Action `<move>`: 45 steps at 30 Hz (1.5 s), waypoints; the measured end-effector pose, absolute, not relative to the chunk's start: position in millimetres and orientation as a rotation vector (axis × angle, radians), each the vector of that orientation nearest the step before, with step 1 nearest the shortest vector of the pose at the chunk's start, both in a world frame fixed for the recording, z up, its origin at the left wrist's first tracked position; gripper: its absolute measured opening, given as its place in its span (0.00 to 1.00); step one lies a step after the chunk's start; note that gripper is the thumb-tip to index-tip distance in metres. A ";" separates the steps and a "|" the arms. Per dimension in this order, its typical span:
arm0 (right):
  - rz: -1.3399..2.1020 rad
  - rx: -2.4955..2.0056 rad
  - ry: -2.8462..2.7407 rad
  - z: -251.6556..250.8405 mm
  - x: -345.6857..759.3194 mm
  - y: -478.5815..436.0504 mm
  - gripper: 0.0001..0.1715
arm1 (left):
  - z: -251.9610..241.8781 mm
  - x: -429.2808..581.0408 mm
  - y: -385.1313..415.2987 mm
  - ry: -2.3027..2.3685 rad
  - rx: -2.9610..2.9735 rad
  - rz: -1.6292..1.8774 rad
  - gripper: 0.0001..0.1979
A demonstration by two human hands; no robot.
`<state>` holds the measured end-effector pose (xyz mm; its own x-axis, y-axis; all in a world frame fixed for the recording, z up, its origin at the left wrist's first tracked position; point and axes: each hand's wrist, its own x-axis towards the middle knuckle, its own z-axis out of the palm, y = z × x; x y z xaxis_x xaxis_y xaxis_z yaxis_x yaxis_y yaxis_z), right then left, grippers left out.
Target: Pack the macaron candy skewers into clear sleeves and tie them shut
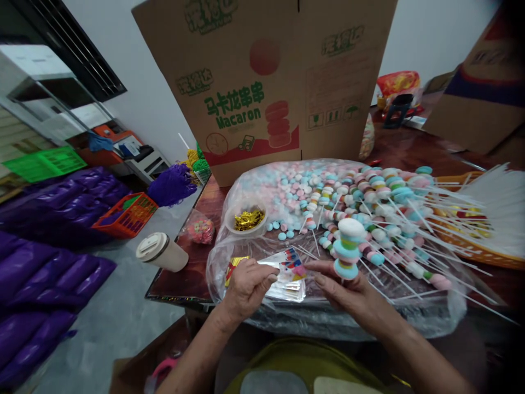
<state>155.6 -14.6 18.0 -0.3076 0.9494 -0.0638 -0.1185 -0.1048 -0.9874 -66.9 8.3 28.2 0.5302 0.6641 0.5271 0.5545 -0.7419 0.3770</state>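
Note:
A stack of small printed wrapper bags, silver-white with red and blue ends, lies in front of me. My left hand is closed at their left side, thumb and forefinger pinching the edge of the top bag. In my right hand a marshmallow skewer stands upright, stacked in white, green, blue and brown; its stick is mostly hidden by my fingers. The right forefinger and thumb reach left to the coloured end of the bags. Many more marshmallow skewers are heaped behind my right hand.
Loose pastel candies lie on a clear plastic sheet. A bowl holds gold twist ties. A tall cardboard box stands behind. An orange basket with white sticks is right; a lidded cup stands at the table's left edge.

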 end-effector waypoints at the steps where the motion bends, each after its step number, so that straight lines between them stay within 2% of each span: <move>1: 1.575 -1.000 -1.351 19.9 158.7 -13.9 0.26 | 28.9 -67.7 8.2 1.033 2.600 0.990 0.09; 7: 1.557 -0.964 -1.582 12.5 151.3 -12.2 0.15 | 29.5 -66.4 9.2 0.959 2.561 0.983 0.08; 14: 1.417 -1.048 -1.505 5.8 159.9 -9.1 0.20 | 29.5 -71.9 9.3 1.018 2.561 1.064 0.09; 20: 1.468 -0.966 -1.523 16.2 158.9 -9.2 0.18 | 30.9 -63.0 11.6 0.950 2.599 1.059 0.09; 23: 1.352 -0.892 -1.562 12.5 151.1 -7.9 0.14 | 27.0 -62.6 12.2 0.984 2.597 1.083 0.08; 27: 1.194 -1.059 -1.259 11.1 152.2 -7.9 0.15 | 22.2 -69.8 10.6 1.094 2.513 1.099 0.09; 33: 1.374 -0.969 -1.334 20.1 151.2 -12.3 0.18 | 20.2 -67.9 9.4 1.054 2.459 1.076 0.09; 38: 1.437 -0.987 -1.436 5.7 140.1 -12.4 0.22 | 22.2 -62.3 9.3 1.105 2.368 1.039 0.10; 41: 1.299 -1.087 -1.475 -5.7 151.3 -9.7 0.22 | 23.9 -67.2 9.2 1.146 2.311 1.072 0.10; 45: 0.923 -1.169 -1.684 -5.2 189.2 -9.6 0.16 | 24.1 -76.6 11.6 1.189 2.244 1.124 0.11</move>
